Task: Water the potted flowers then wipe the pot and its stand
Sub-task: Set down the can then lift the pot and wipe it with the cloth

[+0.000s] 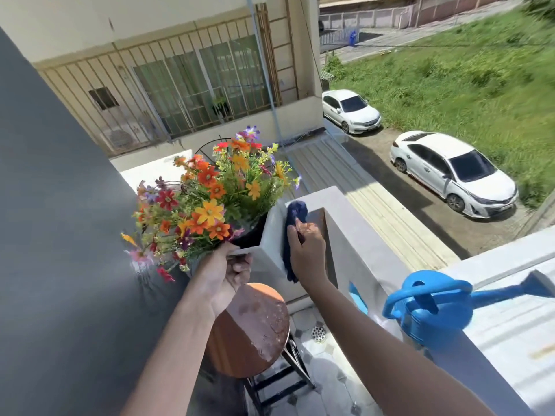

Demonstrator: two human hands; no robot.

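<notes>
Head view, read from left to right. At far left stood a dark grey wall. Beside it were the potted flowers, orange, red, yellow and purple blooms rising from a pot that was white outside and dark at its inner rim. I held the pot tilted and lifted clear above its stand. My left hand gripped the pot's near lower corner, fingers curled shut around the edge with the thumb on the white face. Below that hand was the stand, a round brown wooden stool top on dark metal legs, its surface spotted with wet patches. My right hand pressed a dark blue cloth flat against the pot's white side; the fingers were closed on the cloth, which hung down past the heel of the hand. Behind the pot ran a pale balcony parapet. On the floor tiles near the stool legs sat a metal drain cover. Further right, a blue watering can rested on the parapet ledge, spout pointing right, well apart from both hands. Beyond the ledge, two white cars were parked beside grass.
</notes>
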